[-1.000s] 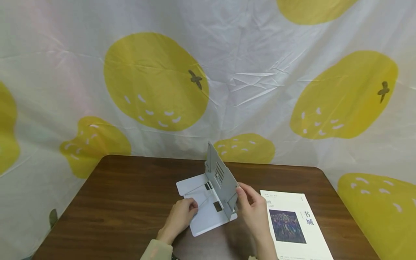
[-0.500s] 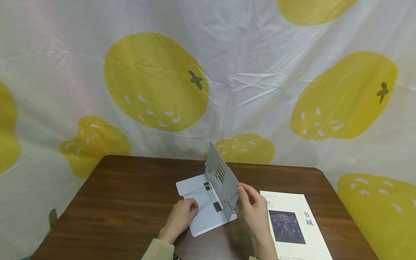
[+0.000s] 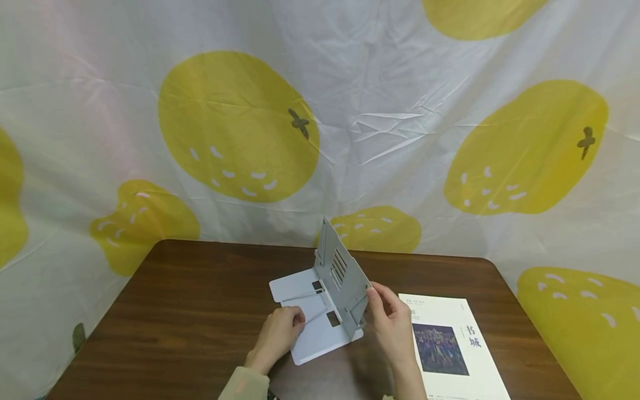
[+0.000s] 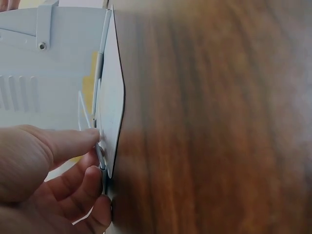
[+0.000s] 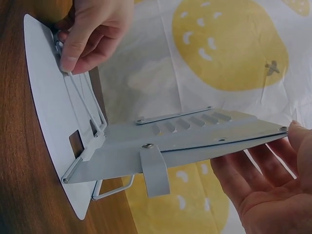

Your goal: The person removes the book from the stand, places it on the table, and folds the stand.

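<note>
A light grey metal book stand is on the table, its slotted back panel (image 3: 342,272) raised at an angle from the flat white base plate (image 3: 320,345). My left hand (image 3: 281,333) is low over the base. In the right wrist view its thumb and fingers pinch a thin wire leg (image 5: 87,105) hinged to the stand. With thumb and fingers, my right hand (image 3: 392,322) holds the panel's near right edge. A bent metal clip (image 5: 155,173) shows on the panel in the right wrist view.
To the right of the stand lies a white book (image 3: 480,355) with a dark picture on its cover. The brown wooden table (image 3: 190,311) meets a hanging cloth (image 3: 380,166) printed with yellow fruit at the back.
The back panel's top edge has leaned very slightly to the right. Both hands keep their grips in nearly the same places.
</note>
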### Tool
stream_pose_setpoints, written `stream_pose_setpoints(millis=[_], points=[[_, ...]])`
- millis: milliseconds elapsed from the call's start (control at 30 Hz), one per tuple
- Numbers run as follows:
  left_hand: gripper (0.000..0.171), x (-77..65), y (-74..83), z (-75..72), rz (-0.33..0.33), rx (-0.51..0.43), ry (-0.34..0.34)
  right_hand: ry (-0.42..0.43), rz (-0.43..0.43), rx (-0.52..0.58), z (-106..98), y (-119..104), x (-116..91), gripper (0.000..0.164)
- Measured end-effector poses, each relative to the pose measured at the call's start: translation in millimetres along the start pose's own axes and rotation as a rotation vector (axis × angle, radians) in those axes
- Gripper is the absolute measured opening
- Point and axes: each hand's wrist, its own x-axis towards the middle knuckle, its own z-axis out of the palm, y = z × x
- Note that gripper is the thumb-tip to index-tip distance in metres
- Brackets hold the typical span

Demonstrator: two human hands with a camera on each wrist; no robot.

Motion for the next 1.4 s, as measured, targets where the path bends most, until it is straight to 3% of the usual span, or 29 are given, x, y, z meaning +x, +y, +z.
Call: stream_pose_setpoints(millis=[367, 767, 1233, 1400], points=[[0.014, 0.1, 1.8, 1.6, -0.008, 0.037, 0.010, 0.000, -0.008, 0.031, 1, -2, -2, 0.022], [0.013, 1.5, 0.5, 2.9, -0.024, 0.030, 0.001, -0.011, 0.008, -0.013, 6, -4, -6, 0.020], [0.007, 1.1, -3.3, 0.6, -0.051, 0.019, -0.005, -0.071, -0.073, -0.054, 17, -13, -12, 0.017], [0.006, 0.1, -1.8, -5.7, -0.075, -0.015, 0.005, -0.086, -0.120, -0.079, 23, -29, -16, 0.015]])
